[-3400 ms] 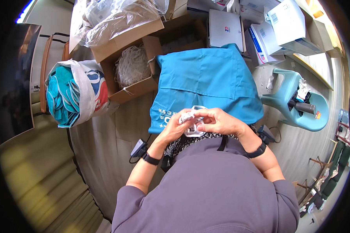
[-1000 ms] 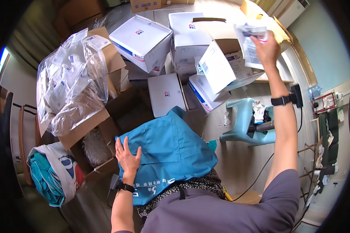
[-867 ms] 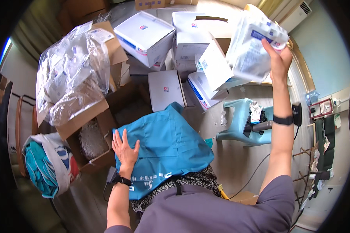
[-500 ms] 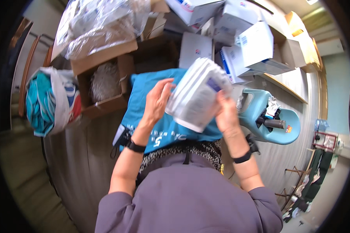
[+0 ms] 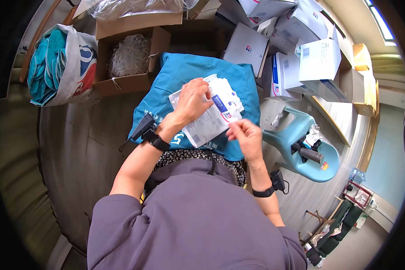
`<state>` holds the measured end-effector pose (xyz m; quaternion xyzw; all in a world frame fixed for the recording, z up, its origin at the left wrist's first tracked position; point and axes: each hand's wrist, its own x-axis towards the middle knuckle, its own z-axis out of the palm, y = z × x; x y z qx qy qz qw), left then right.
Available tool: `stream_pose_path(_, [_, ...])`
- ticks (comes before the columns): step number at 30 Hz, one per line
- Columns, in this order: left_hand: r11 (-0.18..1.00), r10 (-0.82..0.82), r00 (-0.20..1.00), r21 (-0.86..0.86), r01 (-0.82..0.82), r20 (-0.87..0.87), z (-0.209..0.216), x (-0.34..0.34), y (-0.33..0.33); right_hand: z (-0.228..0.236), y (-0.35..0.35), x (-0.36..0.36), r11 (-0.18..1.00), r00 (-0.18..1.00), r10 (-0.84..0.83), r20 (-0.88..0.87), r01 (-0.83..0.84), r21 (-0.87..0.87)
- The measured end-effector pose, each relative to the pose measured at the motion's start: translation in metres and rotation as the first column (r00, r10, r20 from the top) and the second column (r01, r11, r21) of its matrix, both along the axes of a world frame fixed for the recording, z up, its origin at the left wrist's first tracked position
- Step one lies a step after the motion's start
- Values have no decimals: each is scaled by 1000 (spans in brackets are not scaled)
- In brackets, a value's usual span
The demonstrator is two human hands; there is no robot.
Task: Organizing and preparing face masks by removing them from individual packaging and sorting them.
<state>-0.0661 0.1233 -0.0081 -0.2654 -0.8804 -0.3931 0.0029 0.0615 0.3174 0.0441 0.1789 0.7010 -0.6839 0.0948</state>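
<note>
While the person bends over the work, the left hand (image 5: pixel 192 100) lies flat and spread across a white sealed packet (image 5: pixel 211 114), fingers loosely curled over its upper edge and pressing it down rather than closing round it. That packet, white with a blue printed patch, rests tilted on a teal cloth (image 5: pixel 184 72) spread over the lap, and more white packets seem to sit beneath it, though I cannot tell how many. The right hand (image 5: pixel 245 137) is at the packet's lower right corner, fingertips drawn together in a pinch; whether they actually grip the corner or only touch it is hidden by the fingers themselves. Both wrists wear dark bands. Just beyond the cloth, on the wooden floor (image 5: pixel 76 148), stands an open cardboard box (image 5: pixel 121 81) holding pale, tangled material, and to its left a white bag (image 5: pixel 74 67) bulges with folded teal fabric. Crumpled clear plastic (image 5: pixel 135 6) lies over the top of the boxes at the far edge. To the right of the cloth are several white cartons (image 5: pixel 315 58), some with flaps up, stacked close together. Near the right hand, a light blue plastic stool (image 5: pixel 301 153) sits with a dark cylindrical object and some scraps resting on its seat.
</note>
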Motion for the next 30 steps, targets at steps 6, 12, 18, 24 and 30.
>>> stream_pose_path(6, [976,157,987,-156,-154,11,18,29,14,-25,20,-47,866,972,1,-236,117,485])
stream_pose_path(12, [985,174,906,-73,-158,386,31,27,14,-34,5,-46,984,996,-23,-91,38,175])
stream_pose_path(18, [967,-60,881,248,-65,469,74,19,21,9,13,-51,994,985,-76,-156,62,-93])
stream_pose_path(24, [946,-222,732,325,1,644,86,15,32,32,14,-50,996,954,-26,-299,51,74])
stream_pose_path(30, [951,-225,695,310,3,683,72,28,41,37,16,-38,964,976,23,-216,35,263])
